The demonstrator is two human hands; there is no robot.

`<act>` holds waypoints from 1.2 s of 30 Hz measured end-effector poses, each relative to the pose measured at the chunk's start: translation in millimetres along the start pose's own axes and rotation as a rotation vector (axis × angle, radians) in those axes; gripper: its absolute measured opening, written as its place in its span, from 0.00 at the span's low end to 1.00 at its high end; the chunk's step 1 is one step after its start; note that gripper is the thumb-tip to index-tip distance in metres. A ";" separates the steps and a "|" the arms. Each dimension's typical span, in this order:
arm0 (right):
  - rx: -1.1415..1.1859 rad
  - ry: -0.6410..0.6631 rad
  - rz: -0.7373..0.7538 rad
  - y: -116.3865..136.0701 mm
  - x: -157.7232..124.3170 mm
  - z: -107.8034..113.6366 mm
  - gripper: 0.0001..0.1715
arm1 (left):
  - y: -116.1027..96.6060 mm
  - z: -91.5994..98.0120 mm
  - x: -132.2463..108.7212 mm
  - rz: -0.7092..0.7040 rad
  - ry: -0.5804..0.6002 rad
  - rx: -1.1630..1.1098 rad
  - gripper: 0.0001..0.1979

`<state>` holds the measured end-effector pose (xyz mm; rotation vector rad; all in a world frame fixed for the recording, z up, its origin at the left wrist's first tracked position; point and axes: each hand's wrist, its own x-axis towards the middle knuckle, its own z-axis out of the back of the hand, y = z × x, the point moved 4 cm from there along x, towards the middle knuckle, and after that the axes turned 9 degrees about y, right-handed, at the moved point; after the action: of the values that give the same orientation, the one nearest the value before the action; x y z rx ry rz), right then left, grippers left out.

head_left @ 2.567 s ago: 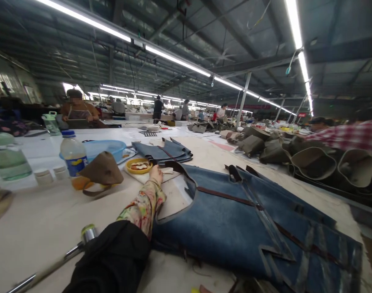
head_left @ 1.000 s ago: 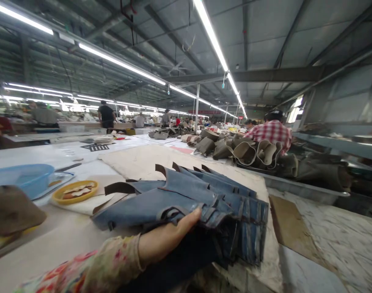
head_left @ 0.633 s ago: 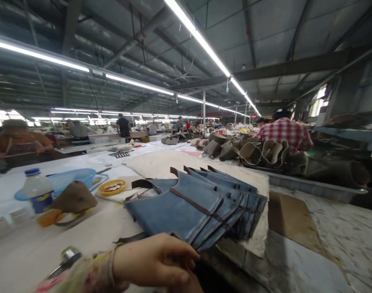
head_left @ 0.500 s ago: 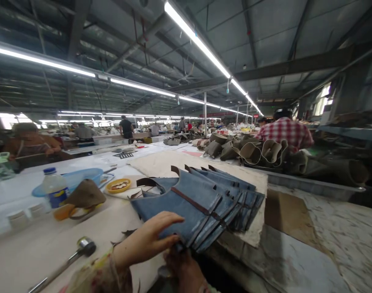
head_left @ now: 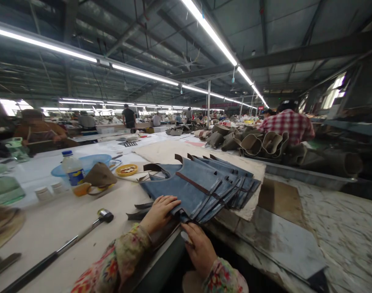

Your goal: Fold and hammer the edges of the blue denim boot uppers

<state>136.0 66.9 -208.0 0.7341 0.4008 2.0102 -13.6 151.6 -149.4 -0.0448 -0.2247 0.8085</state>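
Observation:
A fanned stack of blue leather pieces (head_left: 190, 183) with dark brown straps lies in front of me, its near edge folded by my hands. My left hand (head_left: 161, 213) rests on the stack's near left edge, fingers side by side and laid flat over the leather. Lower and to the right, my right hand (head_left: 201, 248) is closed at the folded near corner, fingertips touching it. A small pale thing (head_left: 186, 238) shows by its thumb, too small to name. Dark strap ends (head_left: 139, 211) stick out left of the stack. A hammer (head_left: 82, 238) lies left of my left hand.
On the left stand a blue-capped bottle (head_left: 73, 169), a light-blue basin (head_left: 94, 162), a yellow dish (head_left: 126, 169) and a brown leather piece (head_left: 100, 175). A grey tray (head_left: 296, 173) with rolled olive-brown pieces (head_left: 249, 144) is right. A person in a checked shirt (head_left: 288, 126) works behind it.
My left hand has come down flat onto the blue leather from a raised, spread pose. My right hand, mostly hidden before, now shows at the folded corner. The camera view has shifted.

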 end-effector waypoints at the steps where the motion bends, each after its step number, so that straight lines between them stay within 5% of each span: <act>1: 0.014 -0.057 -0.007 -3.7 2.5 1.2 0.30 | -3.1 -2.2 4.2 0.022 -0.027 -0.005 0.26; 5: 0.065 -0.289 -0.087 -31.7 12.4 8.1 0.22 | -18.7 -17.2 30.5 0.111 -0.116 -0.024 0.23; 8: 0.061 -0.339 -0.155 -54.9 12.7 16.4 0.22 | -26.0 -26.9 48.8 0.123 -0.136 -0.045 0.24; 14: 0.025 -0.269 -0.054 -46.1 1.6 31.9 0.18 | -8.3 -19.2 52.7 0.027 -0.108 -0.140 0.19; 21: -0.114 -0.143 -0.025 -30.6 22.4 20.3 0.33 | -2.8 -17.4 55.3 0.047 -0.160 -0.293 0.10; 30: -0.121 -0.130 -0.144 -51.0 28.1 17.5 0.29 | 38.5 -28.9 62.1 0.351 -0.438 -0.685 0.25; 36: -0.137 -0.132 -0.148 -51.6 26.3 15.0 0.29 | 64.5 -23.4 47.0 0.480 -0.665 -0.879 0.26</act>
<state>169.4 115.9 -215.6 0.7256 0.2308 1.8191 -23.1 231.1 -171.7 -0.6833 -1.2244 1.1301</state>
